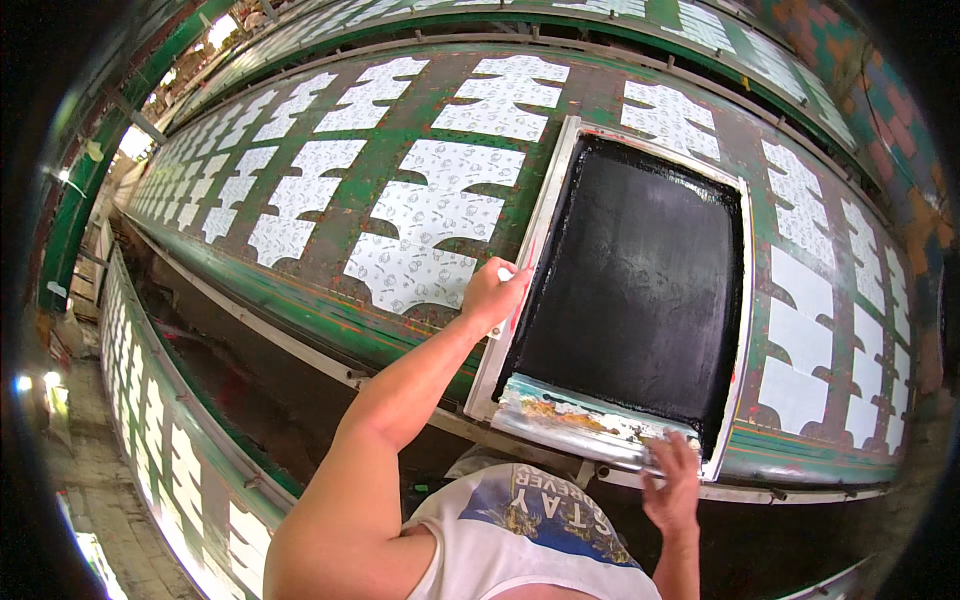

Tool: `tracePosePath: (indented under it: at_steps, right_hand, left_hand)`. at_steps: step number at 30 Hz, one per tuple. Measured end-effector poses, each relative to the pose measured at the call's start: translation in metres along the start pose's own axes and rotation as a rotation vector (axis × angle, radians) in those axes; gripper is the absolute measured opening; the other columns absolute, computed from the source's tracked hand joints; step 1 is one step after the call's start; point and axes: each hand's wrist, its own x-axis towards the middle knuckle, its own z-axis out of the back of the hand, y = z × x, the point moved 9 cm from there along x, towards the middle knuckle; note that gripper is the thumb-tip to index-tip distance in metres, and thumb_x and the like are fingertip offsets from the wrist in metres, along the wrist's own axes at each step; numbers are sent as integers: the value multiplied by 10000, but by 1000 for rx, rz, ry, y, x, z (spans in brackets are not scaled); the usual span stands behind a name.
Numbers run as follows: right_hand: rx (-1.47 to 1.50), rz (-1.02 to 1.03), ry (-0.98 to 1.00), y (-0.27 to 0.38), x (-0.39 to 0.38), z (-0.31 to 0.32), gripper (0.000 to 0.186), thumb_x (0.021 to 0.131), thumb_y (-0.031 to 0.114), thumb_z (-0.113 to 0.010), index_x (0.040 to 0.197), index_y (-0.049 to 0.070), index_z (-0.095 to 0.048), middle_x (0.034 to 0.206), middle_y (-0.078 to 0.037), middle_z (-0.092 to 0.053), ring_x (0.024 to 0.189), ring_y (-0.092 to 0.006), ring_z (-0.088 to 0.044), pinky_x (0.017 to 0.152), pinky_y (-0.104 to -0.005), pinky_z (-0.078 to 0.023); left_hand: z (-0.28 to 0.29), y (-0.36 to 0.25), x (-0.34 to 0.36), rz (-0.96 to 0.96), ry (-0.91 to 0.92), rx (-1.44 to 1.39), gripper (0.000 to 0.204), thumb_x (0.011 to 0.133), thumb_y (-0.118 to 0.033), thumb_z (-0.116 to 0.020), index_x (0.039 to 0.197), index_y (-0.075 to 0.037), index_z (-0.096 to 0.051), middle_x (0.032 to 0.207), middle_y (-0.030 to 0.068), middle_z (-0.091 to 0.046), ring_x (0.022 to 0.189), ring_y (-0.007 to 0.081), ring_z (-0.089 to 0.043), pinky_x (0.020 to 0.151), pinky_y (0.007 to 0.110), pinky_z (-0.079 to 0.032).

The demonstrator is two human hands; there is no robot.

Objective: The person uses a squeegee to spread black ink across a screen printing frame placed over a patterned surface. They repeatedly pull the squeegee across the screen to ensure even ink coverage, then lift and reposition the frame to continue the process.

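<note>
Screen-printing frame (552, 200) coated with wet-looking black ink (640, 270), lying on a long green-and-brown table (333, 252) among white cut panels (455, 160)

Left hand (492, 297) curls closed around its left rail; the right hand (672, 468) is blurred at the near edge, by a paint-smeared metal bar (565, 410), its grip impossible to tell. An uneven pull could skew the frame; tilting might spill ink onto neighbouring panels. Count: one frame, one bar, two hands; panels too many and small towards the rim to count

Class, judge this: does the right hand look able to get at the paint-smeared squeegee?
Probably yes: the right hand, though blurred, is already at the right end of the squeegee, and nothing visible blocks it.
</note>
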Motion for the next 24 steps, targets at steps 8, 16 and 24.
tracePosePath:
  at_steps: [8, 16, 24]
  right_hand:
    - [-257, 229, 62, 55, 16, -26, 552, 865, 109, -784, 1407, 130, -678, 1481, -107, -659, 1382, -368, -607, 1127, -547, -477]
    - [-315, 292, -54, 88, 68, 9, 547, 824, -51, -643, 1359, 64, -669, 1266, -147, -733, 1181, -377, -702, 1022, -515, -520]
    - [-324, 160, 128, 108, 93, -38, 486, 796, -5, -721, 1265, 120, -748, 1208, -83, -770, 1134, -325, -721, 962, -470, -552]
  left_hand:
    - [-4, 9, 5, -3, 22, -22, 433, 940, -460, -798, 1101, -69, -703, 943, 184, -784, 909, 376, -776, 814, 491, -594]
    - [-6, 18, 7, 88, 80, -59, 346, 969, -278, -691, 1220, -41, -716, 1158, 233, -792, 1100, 426, -757, 954, 526, -591]
    - [-12, 20, 10, 38, 108, -29, 343, 993, -175, -625, 1287, -15, -702, 1203, 263, -776, 1150, 444, -742, 1004, 527, -578]
